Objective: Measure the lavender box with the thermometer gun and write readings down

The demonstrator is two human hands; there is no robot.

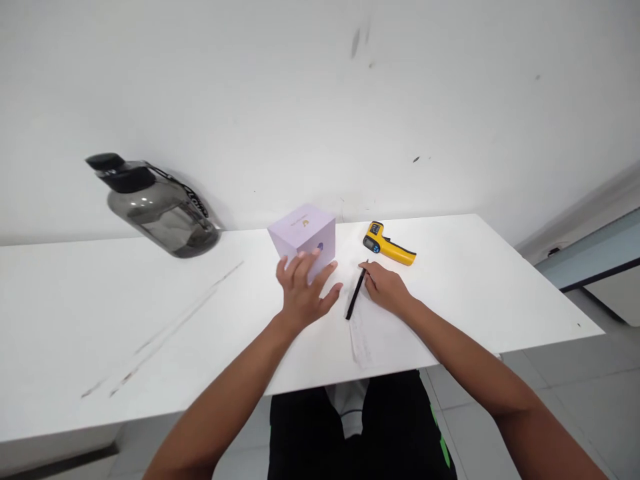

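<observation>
A black pen [355,294] is held at its far end between the thumb and fingers of the right hand [385,287], the grip being narrowed around it. The pen is slanted over the middle of a white table [225,347], its thin end being pointed toward the back and its blunt end toward the table's front edge. Whether the blunt end is resting on the surface cannot be told.

To the left of the pen, the left hand [303,293] is held wide, its fingers spread and nothing being gripped. It is placed in front of a lilac cardboard box [303,227], part of whose near side is covered by the fingers; whether the box is touched cannot be told. A small gold emblem is printed on the box's top, and a dark mark is partly seen on its side.

Just beyond the right hand, a yellow-and-black infrared thermometer [395,253] is laid on its side, its display being turned to the left.

Well to the left, a translucent grey water bottle [165,213] with a black cap and a lettered strap is set near the scuffed white wall [300,100]. The table is marked by long dark streaks [175,327]. Below its front edge, black trousers [305,433] and grey floor tiles [485,440] are seen.
</observation>
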